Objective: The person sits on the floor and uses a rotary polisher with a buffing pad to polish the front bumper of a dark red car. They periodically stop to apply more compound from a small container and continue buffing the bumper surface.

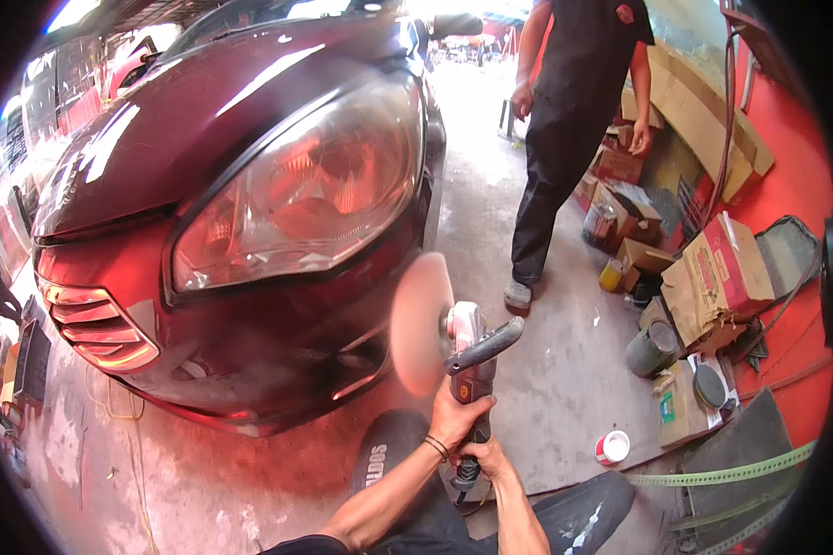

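Observation:
Both my hands are wrapped round the body of a polisher [473, 384], which stands upright in front of me. My left hand [455, 416], with dark bands at the wrist, grips it just below the head. Lower down, near the cord end, my right hand [484, 455] is closed on the handle. A pale round polishing pad [420, 324] faces left, its surface smeared as if spinning. A black side handle [484, 346] juts from the tool's head, with no hand on it. Left of the pad is a dark red car's bumper [278, 342], below its large headlight [310, 185]. The pad is apart from the headlight.
Another person [574, 120] stands beyond the tool, hands hanging. Along the red wall are cardboard boxes [713, 277], a grey bucket [652, 348] and a leaning panel. A small red-and-white can [612, 448] stands by my right knee. A yellowish cord [139, 453] lies on the floor.

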`<state>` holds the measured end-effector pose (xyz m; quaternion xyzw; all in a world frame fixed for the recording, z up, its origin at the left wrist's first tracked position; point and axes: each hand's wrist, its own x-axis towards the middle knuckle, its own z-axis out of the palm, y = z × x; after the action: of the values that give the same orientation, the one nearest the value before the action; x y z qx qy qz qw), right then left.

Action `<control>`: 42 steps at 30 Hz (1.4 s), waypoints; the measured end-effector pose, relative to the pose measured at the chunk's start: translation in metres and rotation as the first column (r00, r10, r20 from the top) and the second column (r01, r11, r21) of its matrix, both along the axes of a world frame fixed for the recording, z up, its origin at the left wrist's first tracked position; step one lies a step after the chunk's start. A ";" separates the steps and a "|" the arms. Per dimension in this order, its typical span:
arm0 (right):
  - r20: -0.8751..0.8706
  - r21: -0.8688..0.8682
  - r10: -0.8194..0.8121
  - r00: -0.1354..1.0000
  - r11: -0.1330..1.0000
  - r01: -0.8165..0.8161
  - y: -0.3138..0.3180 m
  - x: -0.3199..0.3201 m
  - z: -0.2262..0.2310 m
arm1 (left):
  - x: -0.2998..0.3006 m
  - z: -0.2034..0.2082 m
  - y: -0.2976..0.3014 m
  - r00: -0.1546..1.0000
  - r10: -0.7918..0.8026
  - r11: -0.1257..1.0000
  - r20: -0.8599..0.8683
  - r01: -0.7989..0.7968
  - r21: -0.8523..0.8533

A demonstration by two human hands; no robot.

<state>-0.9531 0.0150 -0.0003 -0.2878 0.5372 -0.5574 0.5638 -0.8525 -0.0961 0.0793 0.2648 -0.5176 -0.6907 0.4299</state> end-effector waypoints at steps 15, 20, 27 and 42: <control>0.066 -0.099 0.036 0.997 0.995 -0.029 -0.006 0.019 -0.012 | 0.019 -0.014 0.006 0.985 0.113 0.976 0.128 -0.086 -0.201; 0.091 -0.073 0.081 0.993 0.995 -0.075 -0.014 0.002 -0.055 | 0.014 -0.021 0.003 0.940 0.279 0.917 0.195 -0.200 -0.346; 0.107 -0.237 0.200 0.974 0.957 -0.170 -0.043 -0.054 -0.070 | -0.024 0.031 -0.023 0.848 0.405 0.900 0.342 -0.303 -0.313; 0.204 -0.121 0.272 0.940 0.960 -0.251 -0.040 -0.005 -0.062 | 0.023 0.001 -0.031 0.864 0.350 0.924 0.362 -0.255 -0.284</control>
<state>-0.9583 -0.0254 -0.0621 -0.3198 0.4023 -0.5302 0.6744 -0.8300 -0.1275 0.0800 0.4300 -0.6225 -0.4802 0.4439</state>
